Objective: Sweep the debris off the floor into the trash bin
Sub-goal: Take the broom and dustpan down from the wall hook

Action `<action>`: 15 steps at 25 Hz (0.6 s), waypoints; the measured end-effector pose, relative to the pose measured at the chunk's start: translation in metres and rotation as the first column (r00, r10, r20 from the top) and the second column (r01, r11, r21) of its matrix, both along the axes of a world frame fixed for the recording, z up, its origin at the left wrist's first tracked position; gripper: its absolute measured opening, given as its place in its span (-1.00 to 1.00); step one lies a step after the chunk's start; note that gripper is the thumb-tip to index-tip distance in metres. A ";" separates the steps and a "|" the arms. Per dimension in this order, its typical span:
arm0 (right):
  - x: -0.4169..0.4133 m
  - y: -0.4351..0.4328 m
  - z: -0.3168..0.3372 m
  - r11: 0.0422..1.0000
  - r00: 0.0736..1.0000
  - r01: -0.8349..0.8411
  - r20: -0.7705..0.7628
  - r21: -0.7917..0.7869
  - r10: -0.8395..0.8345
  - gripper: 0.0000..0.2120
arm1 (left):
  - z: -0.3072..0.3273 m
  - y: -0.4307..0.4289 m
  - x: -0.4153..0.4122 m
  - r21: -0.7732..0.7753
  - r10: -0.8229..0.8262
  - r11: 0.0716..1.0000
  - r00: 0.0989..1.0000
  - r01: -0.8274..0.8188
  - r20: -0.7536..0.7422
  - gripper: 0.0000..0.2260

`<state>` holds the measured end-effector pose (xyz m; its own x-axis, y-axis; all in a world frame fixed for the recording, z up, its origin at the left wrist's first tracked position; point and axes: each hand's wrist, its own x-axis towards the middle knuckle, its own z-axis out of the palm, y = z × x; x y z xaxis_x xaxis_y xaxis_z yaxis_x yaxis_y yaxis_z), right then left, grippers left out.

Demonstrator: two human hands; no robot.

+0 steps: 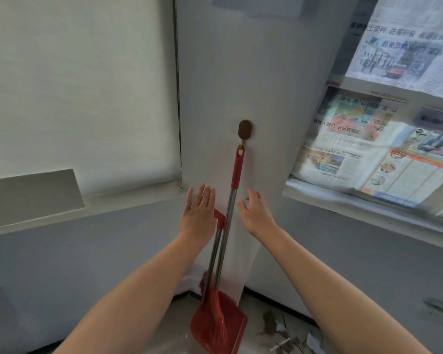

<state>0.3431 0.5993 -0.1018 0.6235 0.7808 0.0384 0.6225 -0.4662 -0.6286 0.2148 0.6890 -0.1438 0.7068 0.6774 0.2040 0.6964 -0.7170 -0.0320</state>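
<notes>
Broom [237,172] and clipped-on dustpan [230,325] hanging from a hook [245,129] on the wall [241,72], the pan low at the floor's [179,338] edge by the wall corner. Left hand [198,213] and right hand [255,212], fingers spread and holding nothing, flank the handle. Debris [279,330] lies on the floor just right of the pan; no bin is in view. Risk: lifting one handle alone may unclip the pan, which would drop and scatter the debris.

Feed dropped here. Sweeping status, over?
Left hand, right hand open, holding nothing. Red-handled metal broom with red plastic dustpan hangs on brown wall hook. Leafy debris on floor; nothing blocking.
</notes>
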 end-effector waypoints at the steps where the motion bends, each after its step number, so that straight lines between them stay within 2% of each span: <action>1: 0.002 0.015 -0.006 1.000 0.998 0.016 -0.063 -0.005 -0.016 -0.57 | -0.011 0.010 0.004 -0.016 0.005 1.000 0.999 -0.006 -0.047 -0.36; 4: 0.008 0.056 -0.027 0.995 0.982 0.103 -0.158 -0.017 -0.104 -0.59 | -0.047 0.034 0.016 -0.052 -0.058 0.997 0.988 0.051 -0.140 -0.35; 8: 0.020 0.084 -0.048 0.977 0.954 0.211 -0.211 -0.027 -0.211 -0.66 | -0.069 0.055 0.039 -0.140 -0.142 0.983 0.976 0.120 -0.167 -0.37; 12: 0.031 0.098 -0.062 0.970 0.925 0.242 -0.306 0.017 -0.225 -0.81 | -0.086 0.070 0.061 -0.239 -0.195 0.961 0.954 0.140 -0.226 -0.38; 15: 0.038 0.103 -0.069 0.968 0.912 0.244 -0.353 0.057 -0.209 -0.92 | -0.100 0.075 0.076 -0.265 -0.206 0.952 0.959 0.150 -0.196 -0.41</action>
